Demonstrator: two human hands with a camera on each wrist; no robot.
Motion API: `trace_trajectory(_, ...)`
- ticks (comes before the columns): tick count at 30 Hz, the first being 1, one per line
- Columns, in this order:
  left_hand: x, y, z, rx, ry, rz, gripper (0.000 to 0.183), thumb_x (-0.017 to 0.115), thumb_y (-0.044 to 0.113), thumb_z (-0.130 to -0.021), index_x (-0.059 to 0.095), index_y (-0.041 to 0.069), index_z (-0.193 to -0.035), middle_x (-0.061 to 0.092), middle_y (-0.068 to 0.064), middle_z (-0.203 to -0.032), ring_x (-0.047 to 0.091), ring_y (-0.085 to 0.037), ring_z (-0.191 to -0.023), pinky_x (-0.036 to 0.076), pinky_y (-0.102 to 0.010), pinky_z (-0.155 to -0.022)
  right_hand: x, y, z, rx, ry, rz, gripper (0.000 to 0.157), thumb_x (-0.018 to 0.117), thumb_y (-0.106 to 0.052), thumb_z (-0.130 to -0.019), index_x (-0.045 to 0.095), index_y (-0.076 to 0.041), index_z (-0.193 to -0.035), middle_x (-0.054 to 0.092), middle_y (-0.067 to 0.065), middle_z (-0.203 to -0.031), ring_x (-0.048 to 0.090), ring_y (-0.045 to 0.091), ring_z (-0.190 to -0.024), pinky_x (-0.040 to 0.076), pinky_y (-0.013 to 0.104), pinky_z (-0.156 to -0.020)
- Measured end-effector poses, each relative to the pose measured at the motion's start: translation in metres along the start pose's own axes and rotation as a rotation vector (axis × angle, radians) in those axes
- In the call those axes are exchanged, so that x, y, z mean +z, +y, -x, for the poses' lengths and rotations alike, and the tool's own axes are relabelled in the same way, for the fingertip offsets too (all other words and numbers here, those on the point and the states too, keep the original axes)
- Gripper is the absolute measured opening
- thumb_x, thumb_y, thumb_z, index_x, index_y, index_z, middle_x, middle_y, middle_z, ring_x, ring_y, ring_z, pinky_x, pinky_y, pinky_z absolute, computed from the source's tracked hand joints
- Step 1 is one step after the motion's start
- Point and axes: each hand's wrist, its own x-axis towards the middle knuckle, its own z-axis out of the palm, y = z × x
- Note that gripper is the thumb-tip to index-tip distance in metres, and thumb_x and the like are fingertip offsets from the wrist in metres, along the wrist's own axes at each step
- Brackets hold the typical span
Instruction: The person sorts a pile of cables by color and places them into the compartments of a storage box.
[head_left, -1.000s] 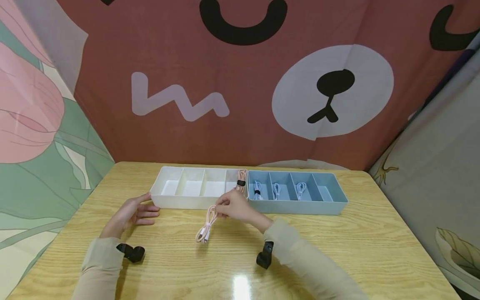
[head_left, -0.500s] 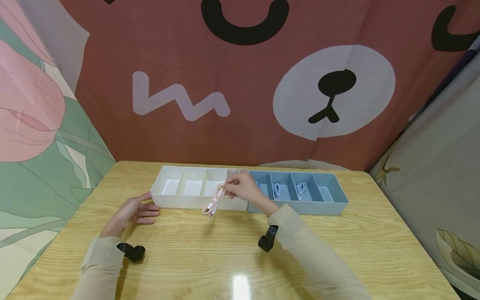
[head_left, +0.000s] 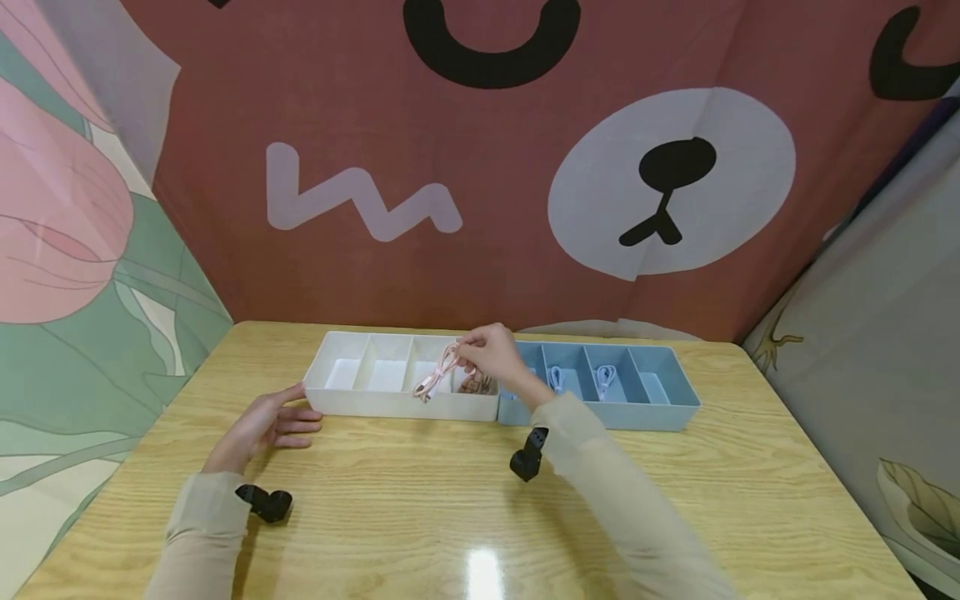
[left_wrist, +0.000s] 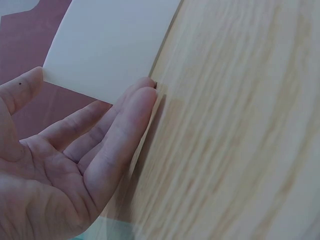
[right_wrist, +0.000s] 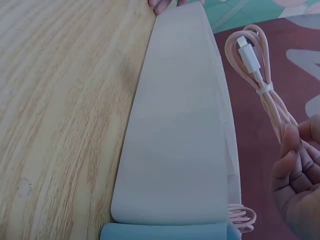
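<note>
My right hand (head_left: 491, 353) pinches one end of a coiled pink charging cable (right_wrist: 267, 90) above the white divided box (head_left: 401, 406). A white tie binds the coil, and its white connector shows in the right wrist view. Another pink cable (head_left: 476, 383) lies in the box's rightmost compartment, partly hidden by my right hand. At the box's left end rests my left hand (head_left: 262, 427), fingers extended. In the left wrist view its thumb touches one corner and its fingertips (left_wrist: 146, 95) meet the end wall low down by the table.
A blue divided box (head_left: 600, 416) stands against the white one's right end. It holds several coiled pale cables, such as one cable (head_left: 606, 379) in its third compartment. Behind the wooden table (head_left: 375, 517) hangs a printed cloth (head_left: 487, 275).
My right hand has carried the pink cable up and away from me, from in front of the white box to above it. My left hand stays at the box's left end.
</note>
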Motion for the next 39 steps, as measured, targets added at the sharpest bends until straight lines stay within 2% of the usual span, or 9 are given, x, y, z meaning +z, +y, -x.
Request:
trace_trajectory(6, 0.003, 0.001, -0.001, -0.004, -0.005, 0.006, 0.074, 0.044, 0.048, -0.093, 0.02, -0.003, -0.14, 0.067, -0.008, -0.089, 0.066, -0.024, -0.083, 0.054, -0.044, -0.072, 0.002, 0.007, -0.009, 0.013, 0.08, 0.034, 0.011, 0.063, -0.008, -0.084, 0.07, -0.001, -0.084, 0.064, 0.005, -0.062, 0.061, 0.017, -0.054, 0.053, 0.039, -0.053)
trace_trajectory(11, 0.004, 0.002, 0.0, -0.001, -0.008, 0.001, 0.073, 0.043, 0.048, -0.093, 0.02, -0.004, -0.14, 0.067, -0.008, -0.089, 0.066, -0.023, -0.083, 0.054, -0.043, -0.072, 0.006, 0.011, -0.012, 0.016, 0.108, 0.054, 0.012, 0.061, -0.008, -0.084, 0.07, 0.0, -0.083, 0.064, 0.006, -0.063, 0.061, 0.019, -0.055, 0.053, 0.033, -0.052)
trace_trajectory(13, 0.005, 0.003, 0.001, 0.0, -0.012, 0.0, 0.072, 0.042, 0.047, -0.094, 0.019, -0.004, -0.14, 0.067, -0.008, -0.089, 0.066, -0.023, -0.083, 0.054, -0.043, -0.072, 0.008, 0.011, -0.012, 0.015, 0.101, 0.053, 0.014, 0.059, -0.007, -0.086, 0.07, 0.001, -0.086, 0.065, 0.009, -0.066, 0.063, 0.022, -0.059, 0.054, 0.033, -0.054)
trace_trajectory(16, 0.006, 0.003, 0.002, -0.001, -0.016, 0.004, 0.072, 0.042, 0.047, -0.094, 0.019, -0.003, -0.14, 0.067, -0.009, -0.09, 0.066, -0.024, -0.084, 0.054, -0.043, -0.072, 0.009, 0.011, -0.01, 0.02, 0.091, 0.02, 0.018, 0.055, -0.007, -0.088, 0.067, 0.004, -0.097, 0.066, 0.013, -0.075, 0.064, 0.024, -0.066, 0.055, 0.037, -0.062)
trace_trajectory(20, 0.006, 0.003, 0.002, 0.003, -0.022, 0.01, 0.072, 0.042, 0.047, -0.094, 0.019, -0.003, -0.14, 0.067, -0.009, -0.089, 0.066, -0.024, -0.083, 0.054, -0.043, -0.072, 0.01, 0.011, -0.008, 0.049, 0.105, -0.052, 0.027, 0.055, -0.008, -0.09, 0.06, 0.008, -0.112, 0.067, 0.016, -0.084, 0.065, 0.021, -0.067, 0.054, 0.041, -0.068)
trace_trajectory(25, 0.005, 0.003, 0.003, 0.014, -0.02, 0.001, 0.068, 0.042, 0.045, -0.095, 0.023, -0.003, -0.138, 0.068, -0.009, -0.087, 0.066, -0.023, -0.082, 0.054, -0.043, -0.071, 0.008, 0.013, -0.005, 0.083, 0.133, -0.116, 0.025, 0.058, -0.009, -0.088, 0.064, 0.006, -0.107, 0.067, 0.016, -0.085, 0.064, 0.019, -0.063, 0.054, 0.042, -0.065)
trace_trajectory(30, 0.003, 0.004, 0.003, 0.014, -0.012, -0.007, 0.067, 0.041, 0.045, -0.095, 0.023, -0.003, -0.138, 0.068, -0.009, -0.087, 0.066, -0.023, -0.081, 0.054, -0.043, -0.071, 0.005, 0.015, 0.002, 0.122, 0.134, -0.171, 0.024, 0.059, -0.013, -0.089, 0.066, 0.003, -0.106, 0.067, 0.013, -0.084, 0.065, 0.028, -0.069, 0.052, 0.049, -0.063)
trace_trajectory(35, 0.006, 0.006, 0.005, 0.014, 0.045, -0.066, 0.07, 0.042, 0.045, -0.095, 0.023, -0.006, -0.139, 0.067, -0.009, -0.088, 0.066, -0.023, -0.08, 0.054, -0.043, -0.071, 0.003, 0.016, 0.007, 0.132, 0.138, -0.192, 0.024, 0.058, -0.013, -0.089, 0.065, 0.003, -0.107, 0.067, 0.012, -0.083, 0.064, 0.031, -0.071, 0.053, 0.046, -0.063)
trace_trajectory(39, 0.01, 0.01, 0.01, 0.036, 0.136, -0.158, 0.072, 0.043, 0.043, -0.094, 0.025, -0.014, -0.135, 0.066, -0.009, -0.086, 0.066, -0.02, -0.076, 0.055, -0.041, -0.069, -0.002, 0.014, 0.013, 0.119, 0.144, -0.217, 0.022, 0.059, -0.011, -0.089, 0.065, 0.004, -0.104, 0.066, 0.013, -0.081, 0.063, 0.035, -0.073, 0.054, 0.046, -0.068)
